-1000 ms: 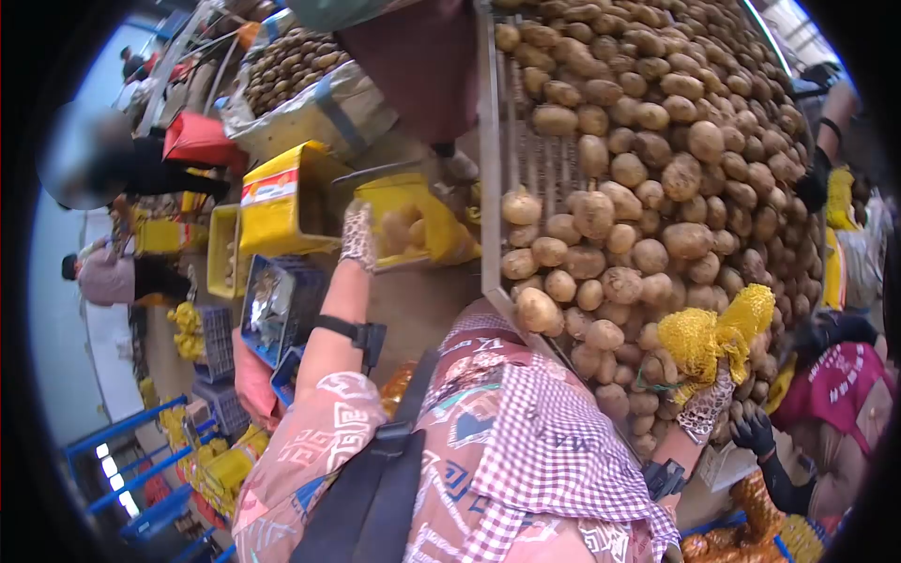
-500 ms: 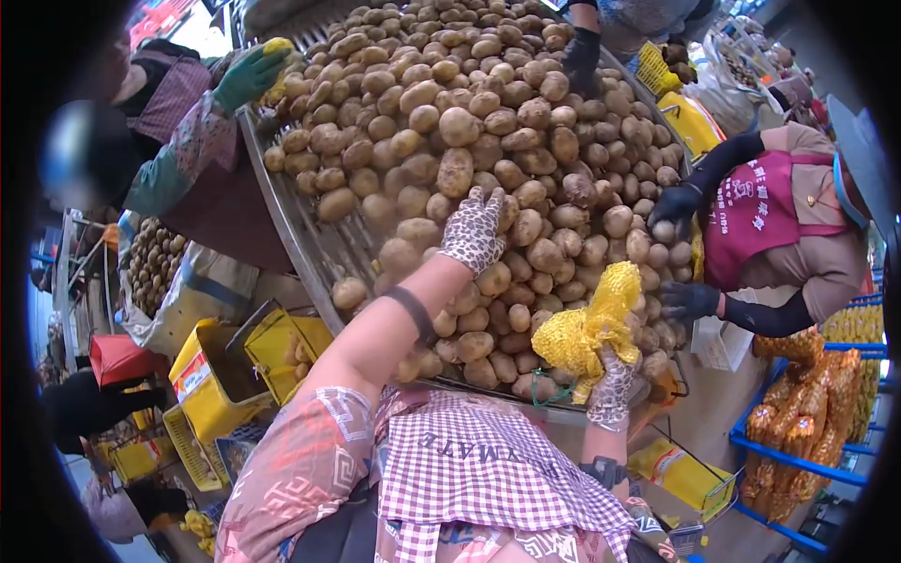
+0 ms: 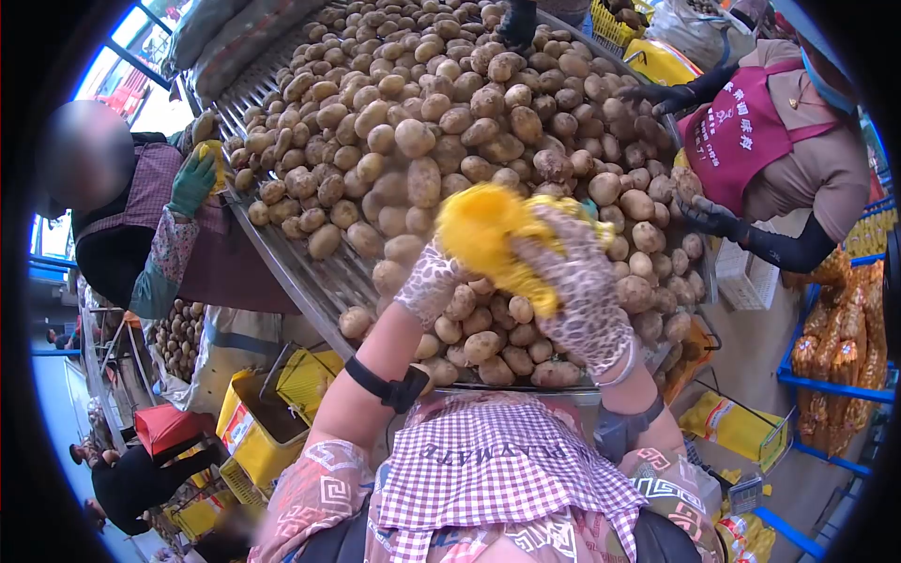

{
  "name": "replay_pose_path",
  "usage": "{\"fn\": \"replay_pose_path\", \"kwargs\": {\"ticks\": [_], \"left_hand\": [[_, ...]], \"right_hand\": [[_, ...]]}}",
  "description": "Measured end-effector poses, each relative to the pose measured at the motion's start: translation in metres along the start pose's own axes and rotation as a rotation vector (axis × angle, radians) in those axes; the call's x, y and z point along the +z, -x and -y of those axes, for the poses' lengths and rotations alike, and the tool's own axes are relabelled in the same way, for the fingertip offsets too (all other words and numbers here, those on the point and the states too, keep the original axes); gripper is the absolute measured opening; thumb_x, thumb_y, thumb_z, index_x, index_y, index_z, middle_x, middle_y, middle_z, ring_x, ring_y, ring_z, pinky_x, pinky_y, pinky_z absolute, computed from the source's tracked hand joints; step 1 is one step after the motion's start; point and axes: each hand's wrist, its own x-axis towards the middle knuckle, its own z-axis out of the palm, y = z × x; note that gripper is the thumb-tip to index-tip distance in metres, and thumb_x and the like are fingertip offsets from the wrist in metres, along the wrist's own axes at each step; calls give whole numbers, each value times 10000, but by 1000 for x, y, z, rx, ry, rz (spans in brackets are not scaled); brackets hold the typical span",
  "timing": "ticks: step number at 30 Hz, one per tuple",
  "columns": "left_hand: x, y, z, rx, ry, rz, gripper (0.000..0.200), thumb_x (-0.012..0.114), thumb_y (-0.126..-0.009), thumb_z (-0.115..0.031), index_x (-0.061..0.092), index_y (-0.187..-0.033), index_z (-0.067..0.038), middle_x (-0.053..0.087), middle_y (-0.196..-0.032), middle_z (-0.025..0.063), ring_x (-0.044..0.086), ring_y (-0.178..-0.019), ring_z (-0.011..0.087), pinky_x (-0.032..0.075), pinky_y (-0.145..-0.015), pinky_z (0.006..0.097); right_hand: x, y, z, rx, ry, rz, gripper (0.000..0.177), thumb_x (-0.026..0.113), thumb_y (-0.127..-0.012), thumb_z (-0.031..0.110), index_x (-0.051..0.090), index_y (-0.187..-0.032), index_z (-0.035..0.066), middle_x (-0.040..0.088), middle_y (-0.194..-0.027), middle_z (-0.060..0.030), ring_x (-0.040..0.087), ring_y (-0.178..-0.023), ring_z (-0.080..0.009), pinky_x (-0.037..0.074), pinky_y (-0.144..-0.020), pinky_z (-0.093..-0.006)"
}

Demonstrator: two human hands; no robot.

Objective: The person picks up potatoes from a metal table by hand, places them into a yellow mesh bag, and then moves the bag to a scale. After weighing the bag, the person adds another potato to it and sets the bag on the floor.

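Note:
A yellow mesh bag [image 3: 493, 239], bunched and partly blurred, is held above the potatoes [image 3: 413, 138] between my two hands. My left hand [image 3: 436, 281], in a white glove with dark spots, is closed on the bag's left side; the bag covers most of its fingers. From the right, my right hand [image 3: 587, 296] in a matching glove grips the bag, its fingers smeared by motion. Whether anything is inside the bag cannot be made out. Below both hands, loose potatoes lie on a slatted metal table [image 3: 324, 267].
Across the left edge, a person's green-gloved hand [image 3: 192, 183] holds something yellow. On the right, a person in a maroon apron [image 3: 732, 122] has a dark-gloved hand [image 3: 713, 218] at a potato. Another dark glove [image 3: 516, 23] reaches in at the far end. Yellow baskets [image 3: 249, 422] stand left below.
My left hand has left the potatoes and come to the bag. My right hand has carried the bag up and left from the table's near right. The view has shifted slightly.

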Motion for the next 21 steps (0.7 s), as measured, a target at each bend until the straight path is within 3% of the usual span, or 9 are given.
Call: {"fn": "replay_pose_path", "kwargs": {"ticks": [1,3,5,7,11,13,14,17,21], "left_hand": [[30,1,-22,22,-141,-6,711,754,-795,-266,406,-1385,-72,485,-1357,83,511,-1180,199,465,-944,366],[89,32,-56,-8,190,-189,729,807,-726,-236,462,-1344,-60,538,-1307,132,528,-1163,240,478,-904,384],[102,42,-76,247,-1211,-138,768,827,-656,-194,484,-1328,-51,582,-1213,159,531,-1140,293,452,-933,408],[93,58,-78,387,-1528,-218,767,823,-659,-165,483,-1337,-55,596,-1168,153,543,-1115,329,444,-954,397],[84,58,-65,433,-1675,-164,762,825,-653,-148,485,-1329,-58,598,-1169,129,543,-1124,317,418,-1001,384],[70,52,-47,385,-1175,-14,744,816,-700,-172,461,-1340,-37,601,-1170,103,548,-1137,280,429,-1004,362],[73,53,-47,160,-877,-88,719,803,-738,-180,446,-1345,-34,583,-1209,96,546,-1156,242,451,-989,359],[80,66,-55,-92,149,-81,526,568,-921,-309,429,-1369,-71,519,-1325,123,530,-1194,255,456,-1000,400],[85,69,-47,-169,477,-215,512,461,-965,-347,398,-1394,-75,517,-1331,122,528,-1197,270,442,-1017,437]], "right_hand": [[7,-2,8,-84,94,177,538,702,-733,121,610,-1261,169,499,-1363,-162,501,-1239,-361,383,-1067,-452],[24,0,1,-126,72,338,565,697,-704,116,616,-1258,188,518,-1354,-146,490,-1261,-341,374,-1077,-449],[32,11,-48,110,-14,231,499,669,-751,37,612,-1242,109,587,-1228,-163,547,-1181,-301,418,-1040,-397],[17,12,-72,611,-158,244,463,669,-788,117,603,-1245,85,571,-1285,-152,551,-1167,-327,383,-1067,-429],[11,-8,-11,68,-88,61,470,688,-776,108,613,-1240,113,572,-1261,-170,554,-1166,-350,408,-1048,-421],[27,6,-2,-103,63,250,479,678,-785,121,603,-1258,131,566,-1281,-168,541,-1190,-351,388,-1066,-424],[32,8,-15,-38,-98,152,450,669,-805,124,605,-1250,118,564,-1274,-178,540,-1183,-363,412,-1044,-418],[61,52,-105,770,-576,11,470,655,-844,129,550,-1301,93,545,-1273,-196,540,-1173,-365,462,-990,-412],[43,16,-53,467,-416,-74,509,650,-827,79,528,-1321,97,528,-1295,-190,530,-1191,-352,436,-1027,-423]]}}
